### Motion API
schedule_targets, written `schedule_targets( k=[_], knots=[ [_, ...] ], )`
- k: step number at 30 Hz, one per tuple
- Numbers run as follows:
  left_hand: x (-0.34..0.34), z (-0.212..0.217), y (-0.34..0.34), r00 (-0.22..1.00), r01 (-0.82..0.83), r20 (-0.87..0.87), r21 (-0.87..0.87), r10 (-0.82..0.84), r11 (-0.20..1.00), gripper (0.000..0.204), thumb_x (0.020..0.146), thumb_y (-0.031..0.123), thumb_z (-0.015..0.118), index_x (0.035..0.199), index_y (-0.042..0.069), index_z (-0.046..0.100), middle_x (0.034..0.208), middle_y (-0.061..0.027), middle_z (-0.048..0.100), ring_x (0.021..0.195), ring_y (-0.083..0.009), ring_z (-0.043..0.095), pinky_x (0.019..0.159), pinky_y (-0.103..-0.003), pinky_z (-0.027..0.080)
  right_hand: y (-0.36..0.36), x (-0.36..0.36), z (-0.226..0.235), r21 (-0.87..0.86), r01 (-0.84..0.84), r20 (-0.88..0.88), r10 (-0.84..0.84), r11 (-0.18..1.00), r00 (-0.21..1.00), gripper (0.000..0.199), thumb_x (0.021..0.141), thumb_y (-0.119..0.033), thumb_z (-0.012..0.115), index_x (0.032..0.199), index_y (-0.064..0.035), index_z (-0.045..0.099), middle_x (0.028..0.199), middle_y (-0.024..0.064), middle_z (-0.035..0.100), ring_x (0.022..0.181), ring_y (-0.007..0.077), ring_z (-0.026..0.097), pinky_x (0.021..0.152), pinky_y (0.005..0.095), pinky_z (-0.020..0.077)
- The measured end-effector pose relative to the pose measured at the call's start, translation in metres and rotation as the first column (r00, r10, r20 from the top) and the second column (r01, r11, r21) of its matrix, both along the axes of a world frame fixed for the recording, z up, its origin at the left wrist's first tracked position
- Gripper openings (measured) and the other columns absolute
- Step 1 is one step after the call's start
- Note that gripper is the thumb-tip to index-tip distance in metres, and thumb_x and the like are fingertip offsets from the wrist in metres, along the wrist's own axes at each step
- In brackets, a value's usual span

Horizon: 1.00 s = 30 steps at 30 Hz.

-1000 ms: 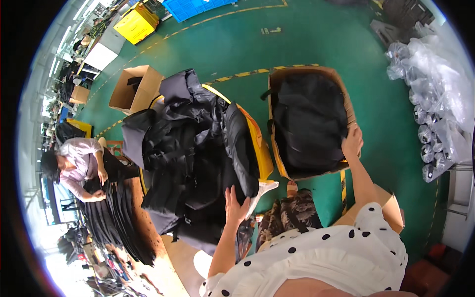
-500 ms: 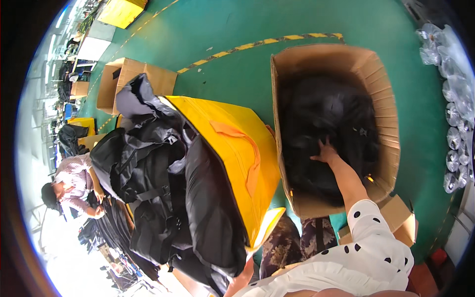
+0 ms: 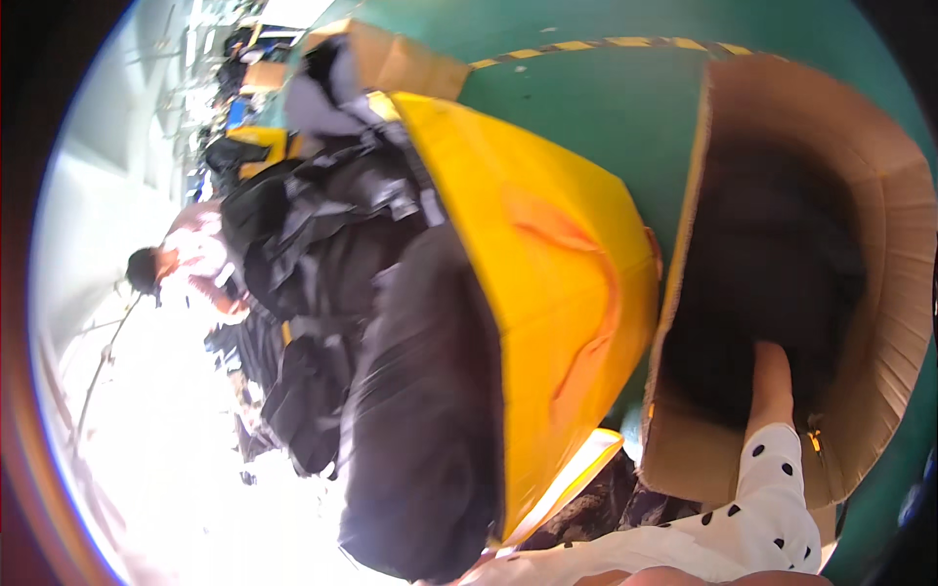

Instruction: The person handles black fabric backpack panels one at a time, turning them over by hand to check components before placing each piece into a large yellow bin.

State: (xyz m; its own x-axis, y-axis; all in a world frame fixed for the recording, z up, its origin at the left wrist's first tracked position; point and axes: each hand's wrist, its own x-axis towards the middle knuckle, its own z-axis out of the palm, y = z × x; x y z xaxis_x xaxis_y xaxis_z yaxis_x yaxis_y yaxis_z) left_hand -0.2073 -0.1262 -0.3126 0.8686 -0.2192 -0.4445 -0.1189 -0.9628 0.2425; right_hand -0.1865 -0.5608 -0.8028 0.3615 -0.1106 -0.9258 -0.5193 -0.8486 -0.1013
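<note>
In the head view, the right hand [image 3: 772, 376] reaches deep into the open brown cardboard box [image 3: 894, 293], onto the black bags [image 3: 772, 283] packed inside — its grip cannot be told. The left hand is out of view. Many black bags [image 3: 322, 254] remain heaped on the yellow bin [image 3: 547, 254] — unpacked.

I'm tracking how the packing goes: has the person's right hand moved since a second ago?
Yes. The right hand was on the cardboard box's far rim; it now reaches down inside, among the black bags.
</note>
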Motion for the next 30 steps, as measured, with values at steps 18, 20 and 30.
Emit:
schedule_targets(
  k=[18,20,30],
  knots=[
    [0.043,0.062,-0.017,0.974,0.139,0.194,-0.083,-0.120,0.987,0.068,0.072,0.025,0.061,0.132,0.009,0.033,0.133,-0.0093,0.040,0.125,-0.0285,0.034,0.092,-0.040,0.040,0.139,0.050,0.567,0.324,-0.223,0.943,-0.334,0.919,-0.009,0.017,0.080,0.000,0.052,0.096,0.0008,0.057,0.091,0.0150,0.059,0.083,0.0307,0.059,0.074,0.0337,0.0481],
    [0.033,0.061,-0.014,0.970,0.120,0.225,-0.125,-0.090,0.985,0.067,0.073,0.025,0.059,0.132,0.009,0.033,0.132,-0.0100,0.040,0.124,-0.0295,0.035,0.093,-0.040,0.039,0.172,0.063,0.620,0.259,-0.390,0.937,-0.329,0.884,-0.123,0.021,0.077,0.002,0.051,0.097,0.0009,0.057,0.097,0.0151,0.058,0.088,0.0311,0.057,0.078,0.0354,0.0475],
    [0.088,0.138,0.096,0.733,0.198,0.665,-0.407,0.141,0.892,0.046,0.065,0.013,0.068,0.109,0.006,0.055,0.122,-0.0164,0.045,0.115,-0.0332,0.043,0.096,-0.043,0.035,0.278,0.051,0.623,-0.404,-0.634,0.841,0.540,0.660,0.025,0.041,0.072,-0.026,0.064,0.108,-0.0099,0.056,0.100,0.0109,0.059,0.107,0.0302,0.047,0.098,0.0529,0.0214]
  ],
)
